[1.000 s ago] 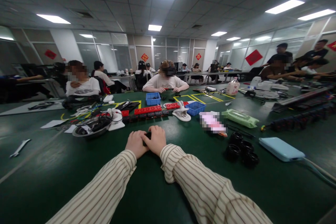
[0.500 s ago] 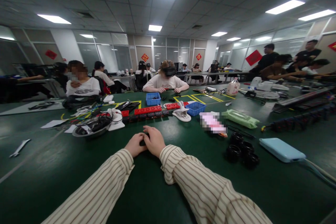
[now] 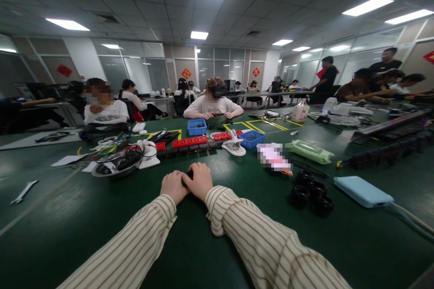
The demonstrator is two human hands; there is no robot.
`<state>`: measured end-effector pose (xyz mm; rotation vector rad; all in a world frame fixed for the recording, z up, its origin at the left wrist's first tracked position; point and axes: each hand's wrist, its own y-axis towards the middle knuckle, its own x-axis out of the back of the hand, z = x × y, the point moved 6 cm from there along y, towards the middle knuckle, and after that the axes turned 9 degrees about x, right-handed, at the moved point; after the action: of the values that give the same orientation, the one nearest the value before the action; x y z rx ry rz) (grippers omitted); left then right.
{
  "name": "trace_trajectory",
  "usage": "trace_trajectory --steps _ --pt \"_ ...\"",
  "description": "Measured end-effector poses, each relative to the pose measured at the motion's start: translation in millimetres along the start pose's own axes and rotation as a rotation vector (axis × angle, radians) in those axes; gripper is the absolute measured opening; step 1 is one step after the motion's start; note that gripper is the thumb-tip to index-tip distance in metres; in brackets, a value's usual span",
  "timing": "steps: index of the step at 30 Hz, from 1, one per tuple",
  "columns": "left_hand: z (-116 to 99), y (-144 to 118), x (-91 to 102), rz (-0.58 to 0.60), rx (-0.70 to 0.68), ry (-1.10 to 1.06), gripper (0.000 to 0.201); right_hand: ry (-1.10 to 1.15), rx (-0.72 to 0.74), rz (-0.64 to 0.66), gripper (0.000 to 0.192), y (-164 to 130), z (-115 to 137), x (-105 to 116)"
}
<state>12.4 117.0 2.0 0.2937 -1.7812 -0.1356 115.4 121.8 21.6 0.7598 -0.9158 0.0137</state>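
Both hands rest side by side on the green worktop, knuckles touching. Left hand and right hand are curled together around a small black part, mostly hidden between the fingers; exact grip of each cannot be told. Striped sleeves cover both forearms. Beyond the hands: red-and-black strip of parts, metal bowl of cables. To the right: cluster of black rings, light-blue power bank. Wrench far left.
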Motion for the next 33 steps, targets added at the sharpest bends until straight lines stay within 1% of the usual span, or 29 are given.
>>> trace_trajectory --steps 2,4,6,8,12,14,16,19,22,25,28,31,33 --pt "6 6 -5.7 0.042 -0.049 -0.089 0.030 0.049 0.057 0.002 0.015 1 2 0" --pt "9 11 -11.4 0.093 -0.149 -0.194 0.035 0.104 0.135 0.035 0.008 2 7 -1" --pt "10 13 -15.7 0.142 -0.241 -0.276 0.039 0.136 0.204 0.087 0.012 1 12 -3" --pt "10 13 -18.1 0.163 -0.269 -0.307 0.042 0.149 0.228 0.100 0.016 0 14 -3" --pt "8 9 -16.6 0.143 -0.226 -0.264 0.051 0.162 0.175 0.014 0.025 -1 12 2" --pt "7 6 -13.6 0.127 -0.168 -0.216 0.057 0.135 0.124 -0.016 0.031 -1 9 3" --pt "6 3 -9.0 0.093 -0.103 -0.156 0.060 0.094 0.076 -0.038 0.034 -1 6 4" --pt "1 0 -2.6 0.039 -0.079 -0.072 0.055 0.021 0.023 -0.041 0.034 0 3 4" --pt "-5 -2 -1.4 0.027 -0.098 -0.008 0.040 -0.033 -0.020 -0.003 0.028 0 0 1" --pt "-4 0 -1.6 0.021 -0.099 -0.007 0.031 -0.031 -0.021 0.008 0.026 -1 0 -1" --pt "2 4 -3.4 0.029 -0.137 -0.071 0.031 0.005 0.027 -0.004 0.019 -1 1 -1" --pt "9 9 -9.2 0.060 -0.252 -0.170 0.034 0.064 0.147 0.012 0.006 0 7 -3" --pt "14 12 -14.3 0.067 -0.310 -0.219 0.032 0.086 0.233 0.049 0.007 -1 12 -5"
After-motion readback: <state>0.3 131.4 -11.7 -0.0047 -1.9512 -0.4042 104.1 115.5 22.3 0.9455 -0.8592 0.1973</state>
